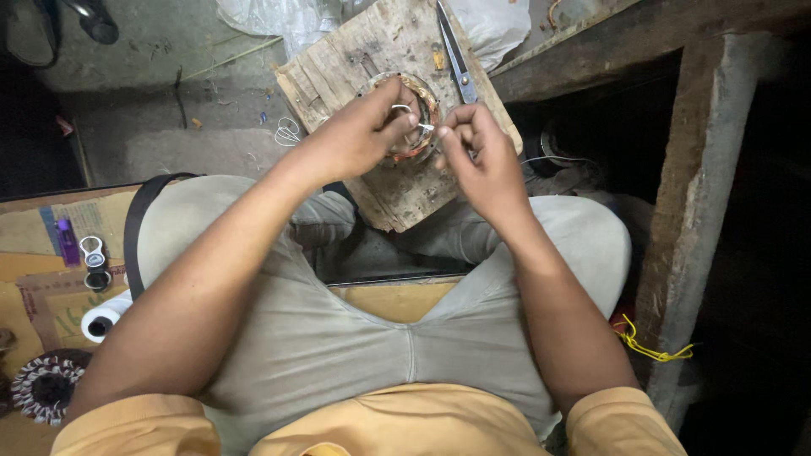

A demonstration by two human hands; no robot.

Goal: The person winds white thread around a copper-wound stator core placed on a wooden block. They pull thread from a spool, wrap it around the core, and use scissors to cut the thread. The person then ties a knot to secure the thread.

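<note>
A round motor stator with copper windings (420,95) lies on a worn wooden board (355,59) that rests on my crossed legs. My left hand (359,133) covers the stator's left side and pinches a thin white thread (402,107). My right hand (477,152) sits at the stator's right edge, fingertips pinched on the same thread close to the left hand's fingers. Much of the stator is hidden under both hands.
Scissors (457,59) lie on the board's far right edge. A second wound stator (44,387), a white tape roll (101,321) and small items lie on cardboard at left. A wooden post (697,211) stands at right, yellow wire (650,346) at its base. Plastic bags (279,17) lie beyond.
</note>
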